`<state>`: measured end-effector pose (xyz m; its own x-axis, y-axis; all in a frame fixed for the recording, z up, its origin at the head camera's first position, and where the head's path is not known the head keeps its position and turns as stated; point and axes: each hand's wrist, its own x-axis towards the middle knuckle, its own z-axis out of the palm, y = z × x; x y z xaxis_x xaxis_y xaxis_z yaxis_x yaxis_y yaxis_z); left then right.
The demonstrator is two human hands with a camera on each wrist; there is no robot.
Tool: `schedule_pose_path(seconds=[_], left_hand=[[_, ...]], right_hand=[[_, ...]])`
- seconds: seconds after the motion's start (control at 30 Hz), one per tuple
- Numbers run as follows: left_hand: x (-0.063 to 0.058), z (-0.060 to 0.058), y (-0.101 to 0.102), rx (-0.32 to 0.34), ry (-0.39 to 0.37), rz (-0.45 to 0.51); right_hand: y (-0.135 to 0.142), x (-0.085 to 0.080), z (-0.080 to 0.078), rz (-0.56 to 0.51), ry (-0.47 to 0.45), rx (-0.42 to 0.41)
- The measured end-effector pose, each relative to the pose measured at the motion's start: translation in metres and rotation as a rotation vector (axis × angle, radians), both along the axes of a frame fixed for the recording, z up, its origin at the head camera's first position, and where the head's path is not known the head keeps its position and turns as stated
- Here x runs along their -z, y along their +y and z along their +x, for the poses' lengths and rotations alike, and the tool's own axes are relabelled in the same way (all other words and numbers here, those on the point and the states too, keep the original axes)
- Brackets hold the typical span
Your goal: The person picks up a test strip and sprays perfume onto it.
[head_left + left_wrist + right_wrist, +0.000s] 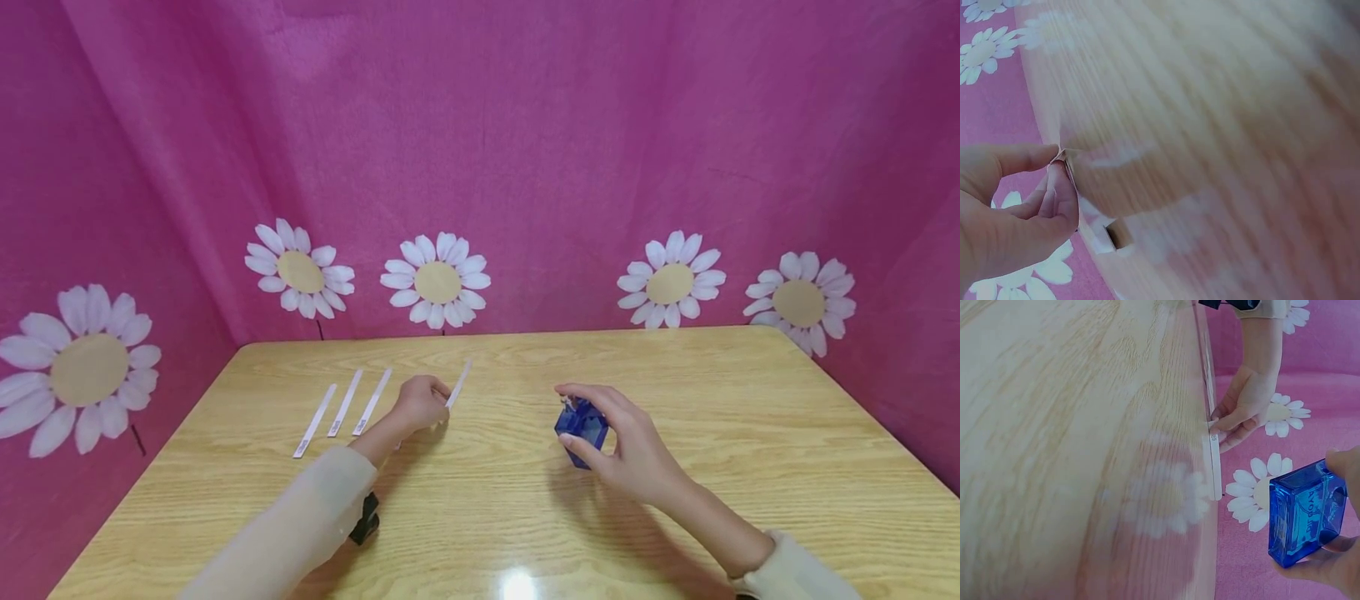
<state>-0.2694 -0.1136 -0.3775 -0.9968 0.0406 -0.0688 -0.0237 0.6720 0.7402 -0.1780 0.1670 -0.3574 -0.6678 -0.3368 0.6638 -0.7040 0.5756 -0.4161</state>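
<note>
My left hand [422, 403] pinches a narrow white paper strip [460, 383] between thumb and fingertips, just above the table or touching it; I cannot tell which. In the left wrist view, the thumb and forefinger of the left hand [1029, 200] meet at the strip's edge. My right hand [630, 442] grips a blue glass perfume bottle [588, 427], thumb on one side and fingers on the other. The right wrist view shows lettering through the bottle [1307, 512]. Three printed paper strips [372, 402] lie side by side left of my left hand.
A wooden table [495, 517] spans the area, backed by a pink curtain [525, 167] printed with white daisies. The end of another strip [398, 445] peeks out beside my left wrist. Below the left sleeve is a small black object [365, 518].
</note>
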Motion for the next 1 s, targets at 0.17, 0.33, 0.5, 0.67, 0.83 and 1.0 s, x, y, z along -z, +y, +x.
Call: schedule_pose_path(seconds=[0.17,0.33,0.5,0.67,0.83,1.0], left_hand=[[0.0,-0.003,0.005,-0.002,0.006,-0.022],[0.0,-0.002,0.006,0.001,-0.008,-0.008],[0.001,0.002,0.007,0.032,-0.025,-0.001],[0.002,0.008,0.005,0.066,-0.062,0.039],[0.003,0.014,0.001,0.124,-0.132,0.15],[-0.004,0.02,-0.006,0.239,-0.176,0.188]], right_hand=[[0.001,0.002,-0.001,0.0,-0.011,0.008],[0.001,0.002,-0.001,0.001,-0.025,0.011],[0.003,0.002,-0.002,0.009,-0.027,0.028],[0.002,0.002,-0.002,0.007,-0.022,0.027],[0.002,0.003,-0.002,0.007,-0.026,0.02],[0.0,0.003,-0.003,0.013,-0.008,0.015]])
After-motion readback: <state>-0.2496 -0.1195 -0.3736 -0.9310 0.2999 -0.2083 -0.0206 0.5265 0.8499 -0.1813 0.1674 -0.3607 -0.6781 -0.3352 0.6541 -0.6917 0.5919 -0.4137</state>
